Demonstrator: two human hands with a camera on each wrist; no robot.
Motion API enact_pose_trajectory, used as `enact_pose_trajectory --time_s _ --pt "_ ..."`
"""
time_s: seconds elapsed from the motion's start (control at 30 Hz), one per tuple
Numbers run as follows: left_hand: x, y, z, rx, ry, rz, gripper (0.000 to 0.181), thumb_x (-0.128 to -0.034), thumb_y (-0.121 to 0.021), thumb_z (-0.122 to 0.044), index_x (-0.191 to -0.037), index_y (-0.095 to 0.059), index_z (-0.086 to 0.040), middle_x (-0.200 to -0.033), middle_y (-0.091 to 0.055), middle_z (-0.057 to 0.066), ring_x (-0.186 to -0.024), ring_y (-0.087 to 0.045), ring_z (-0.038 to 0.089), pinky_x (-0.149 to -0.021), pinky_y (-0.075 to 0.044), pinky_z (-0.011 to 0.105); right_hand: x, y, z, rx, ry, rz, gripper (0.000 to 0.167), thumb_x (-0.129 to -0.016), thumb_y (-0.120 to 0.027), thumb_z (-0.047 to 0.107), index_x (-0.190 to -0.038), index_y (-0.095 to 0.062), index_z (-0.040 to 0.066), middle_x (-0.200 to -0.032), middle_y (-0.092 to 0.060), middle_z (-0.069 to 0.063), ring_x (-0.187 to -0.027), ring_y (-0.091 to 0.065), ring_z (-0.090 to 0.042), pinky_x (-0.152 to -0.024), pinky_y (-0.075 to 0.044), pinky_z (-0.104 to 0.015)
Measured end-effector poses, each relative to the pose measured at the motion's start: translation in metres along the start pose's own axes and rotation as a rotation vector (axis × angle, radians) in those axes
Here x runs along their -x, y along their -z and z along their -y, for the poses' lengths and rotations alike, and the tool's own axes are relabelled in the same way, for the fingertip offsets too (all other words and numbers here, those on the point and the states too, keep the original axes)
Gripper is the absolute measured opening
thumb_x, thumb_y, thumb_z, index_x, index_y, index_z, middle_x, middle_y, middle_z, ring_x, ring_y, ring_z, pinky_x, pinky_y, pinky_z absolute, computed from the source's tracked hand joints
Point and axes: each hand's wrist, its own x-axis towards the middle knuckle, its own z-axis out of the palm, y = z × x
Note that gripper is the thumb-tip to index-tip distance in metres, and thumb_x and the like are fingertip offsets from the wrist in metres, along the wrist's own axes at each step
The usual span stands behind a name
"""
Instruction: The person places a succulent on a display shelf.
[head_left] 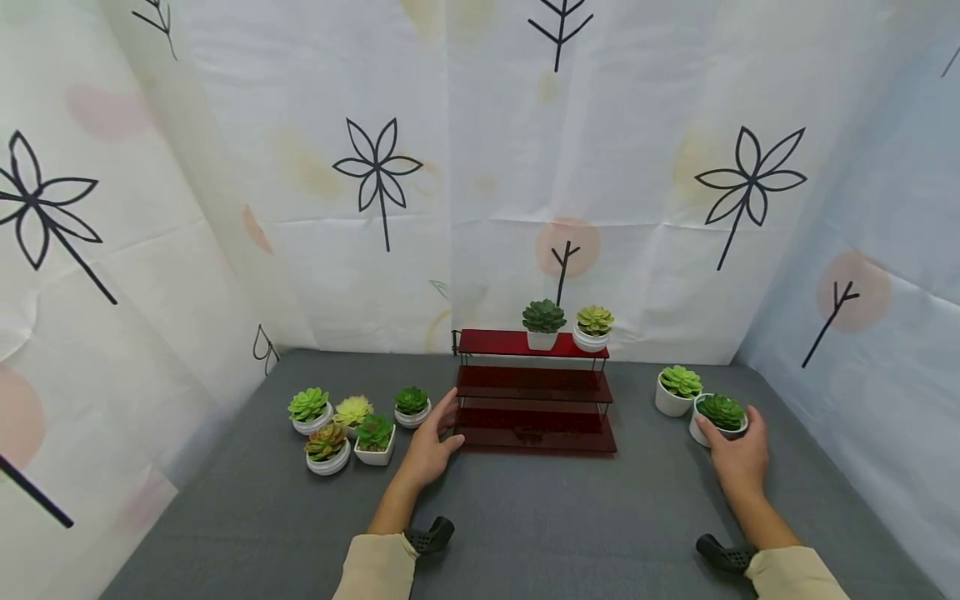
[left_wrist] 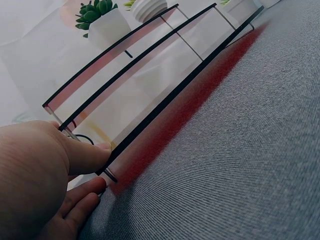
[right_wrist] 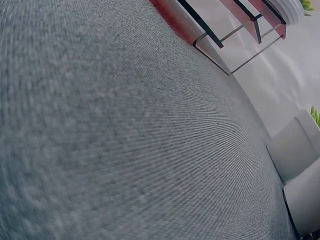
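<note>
A dark red, see-through three-tier display shelf (head_left: pixel 534 383) stands on the grey table. My left hand (head_left: pixel 427 446) holds its left end; in the left wrist view the thumb (left_wrist: pixel 90 156) lies at the lowest tier's corner, with fingers low beside the wire foot. My right hand (head_left: pixel 738 457) grips a potted succulent (head_left: pixel 722 412), dark green in a round white pot, thumb on the left and fingers on the right. Close behind it stands a light green succulent (head_left: pixel 678 390) in a white pot. The right wrist view shows both white pots, the nearer pot (right_wrist: pixel 306 202) at the edge, but not the hand.
On the top tier sit a dark green succulent (head_left: pixel 543 323) in a white pot and a yellow-green succulent (head_left: pixel 593 327) in a ribbed pot. Several potted succulents, among them a reddish one (head_left: pixel 327 450), cluster at left. A patterned white cloth (head_left: pixel 495 167) hangs behind the grey table (head_left: pixel 555 525).
</note>
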Motion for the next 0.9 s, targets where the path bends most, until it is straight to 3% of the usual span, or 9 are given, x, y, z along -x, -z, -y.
enact_pose_trajectory --time_s 0.23,0.53,0.9 --pt "0.002 -0.001 0.001 -0.008 0.002 0.0 0.076 -0.0896 -0.063 0.008 -0.154 -0.03 -0.016 -0.144 -0.045 0.019 -0.123 -0.05 0.039 -0.103 -0.035 0.055 0.005 0.004 0.002 -0.032 -0.046 0.056 0.084 -0.093 -0.064 0.033 -0.153 -0.017 -0.003 -0.152 -0.026 -0.029 -0.139 -0.026 -0.043 -0.11 -0.023 -0.055" --pt "0.001 0.0 0.001 -0.01 -0.012 -0.002 0.074 -0.0904 -0.062 0.008 -0.154 -0.03 -0.015 -0.144 -0.045 0.021 -0.123 -0.049 0.04 -0.103 -0.035 0.056 0.014 0.002 0.005 -0.015 -0.024 0.051 0.083 -0.091 -0.068 0.032 -0.151 -0.023 -0.004 -0.148 -0.032 -0.03 -0.134 -0.033 -0.045 -0.108 -0.026 -0.056" --pt "0.001 -0.001 -0.001 0.006 0.012 -0.004 0.077 -0.0898 -0.063 0.007 -0.154 -0.03 -0.018 -0.145 -0.045 0.017 -0.124 -0.049 0.037 -0.104 -0.035 0.054 0.033 -0.002 0.016 -0.08 -0.026 0.078 0.083 -0.09 -0.07 0.028 -0.151 -0.023 -0.005 -0.146 -0.033 -0.031 -0.132 -0.035 -0.044 -0.106 -0.028 -0.055"
